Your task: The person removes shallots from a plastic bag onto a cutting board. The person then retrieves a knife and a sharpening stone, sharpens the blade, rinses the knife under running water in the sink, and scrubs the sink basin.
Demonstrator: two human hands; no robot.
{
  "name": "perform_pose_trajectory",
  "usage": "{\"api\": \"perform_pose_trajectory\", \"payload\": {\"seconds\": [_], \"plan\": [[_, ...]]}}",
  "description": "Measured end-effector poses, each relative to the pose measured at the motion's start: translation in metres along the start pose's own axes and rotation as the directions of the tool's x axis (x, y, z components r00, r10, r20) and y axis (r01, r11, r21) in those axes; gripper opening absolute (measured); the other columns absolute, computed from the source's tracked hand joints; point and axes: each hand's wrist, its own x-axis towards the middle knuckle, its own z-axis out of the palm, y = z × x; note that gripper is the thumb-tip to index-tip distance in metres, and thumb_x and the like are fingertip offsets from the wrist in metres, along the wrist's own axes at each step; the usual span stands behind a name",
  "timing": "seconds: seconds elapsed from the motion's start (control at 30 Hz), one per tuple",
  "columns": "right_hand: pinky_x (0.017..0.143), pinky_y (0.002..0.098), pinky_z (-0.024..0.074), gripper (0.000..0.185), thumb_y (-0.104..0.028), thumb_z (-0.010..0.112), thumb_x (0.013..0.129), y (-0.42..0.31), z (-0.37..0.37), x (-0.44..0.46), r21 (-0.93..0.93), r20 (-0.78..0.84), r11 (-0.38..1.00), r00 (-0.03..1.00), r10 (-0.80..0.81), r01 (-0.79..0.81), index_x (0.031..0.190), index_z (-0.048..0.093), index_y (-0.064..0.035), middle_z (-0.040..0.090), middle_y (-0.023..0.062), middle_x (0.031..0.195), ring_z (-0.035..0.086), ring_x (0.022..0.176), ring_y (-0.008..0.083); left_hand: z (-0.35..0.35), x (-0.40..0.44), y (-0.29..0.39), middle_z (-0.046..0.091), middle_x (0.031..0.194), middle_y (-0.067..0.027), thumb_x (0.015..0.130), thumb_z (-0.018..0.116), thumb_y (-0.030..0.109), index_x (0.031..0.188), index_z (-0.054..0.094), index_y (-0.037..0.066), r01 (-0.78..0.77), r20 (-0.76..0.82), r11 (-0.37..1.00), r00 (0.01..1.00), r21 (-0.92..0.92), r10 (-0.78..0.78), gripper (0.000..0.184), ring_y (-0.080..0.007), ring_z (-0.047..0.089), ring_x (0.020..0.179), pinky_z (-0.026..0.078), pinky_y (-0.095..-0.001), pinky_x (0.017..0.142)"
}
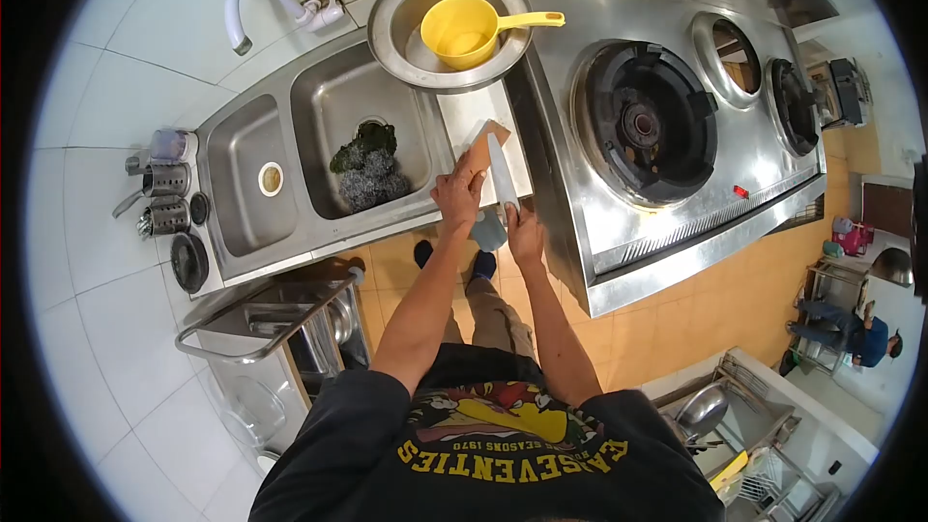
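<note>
My left hand (457, 195) is closed on the near end of an orange-brown flat block (480, 147), which looks like a sharpening stone. The block slants across the pale counter strip (468, 108) between the sink and the stove. In my right hand (525, 235), the fingers wrap round the handle of a knife (502, 174). Its broad, light blade points away from me, right beside the block; whether the two touch I cannot tell. Below the blade, near the counter's front edge, a bluish-grey thing (489, 231) shows in part.
A steel basin (387, 34) holding a yellow dipper (462, 31) stands behind the counter strip. Left is a double sink (303, 155) with dark scrubbing mesh (367, 169) in it. The stove's black burner (643, 124) is right. Another person (860, 333) stands far right.
</note>
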Motion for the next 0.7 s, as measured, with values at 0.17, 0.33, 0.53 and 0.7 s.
{"api": "perform_pose_trajectory", "payload": {"seconds": [0.17,0.33,0.53,0.7], "plan": [[0.073,0.0532,0.0453,0.047,-0.043,0.048,0.097,-0.014,0.0,0.036,0.026,-0.072,0.993,0.991,-0.11,0.112,0.097,0.064,0.001,0.062,0.0298,0.085,0.059,0.089,0.0493,0.003,0.001,-0.004,0.057,0.134,0.0067,0.088,0.064,0.04,0.139,0.049,0.031,-0.002,-0.011,1.0,1.0,0.008,0.002,0.054,-0.0284,0.054,0.098,0.036,-0.0471,0.09],[0.075,0.0537,0.0468,0.048,-0.044,0.049,0.096,-0.024,-0.013,0.023,0.033,-0.022,0.999,0.999,-0.04,0.041,0.095,0.064,0.0019,0.063,0.031,0.089,0.06,0.087,0.0492,0.004,0.002,-0.002,0.057,0.134,0.007,0.088,0.064,0.038,0.137,0.051,0.03,-0.014,-0.031,1.0,0.999,-0.019,0.014,0.052,-0.029,0.054,0.098,0.036,-0.0469,0.09],[0.075,0.0541,0.0476,0.049,-0.044,0.049,0.096,0.003,0.007,0.012,-0.056,-0.05,0.998,0.998,-0.036,0.034,0.089,0.063,0.0018,0.063,0.031,0.085,0.061,0.086,0.0493,0.006,0.002,-0.004,0.057,0.134,0.0076,0.088,0.064,0.039,0.139,0.049,0.032,-0.022,-0.047,1.0,0.999,-0.02,0.021,0.054,-0.0296,0.055,0.096,0.036,-0.0467,0.09],[0.075,0.0539,0.0466,0.049,-0.044,0.048,0.097,-0.027,-0.004,0.044,0.024,-0.073,0.995,0.993,-0.09,0.092,0.091,0.064,0.002,0.063,0.0305,0.085,0.061,0.088,0.0469,0.008,0.001,-0.006,0.06,0.131,0.0054,0.087,0.065,0.042,0.139,0.05,0.032,-0.035,-0.074,0.999,0.997,-0.007,0.034,0.055,-0.0298,0.054,0.091,0.037,-0.0468,0.089]]}}
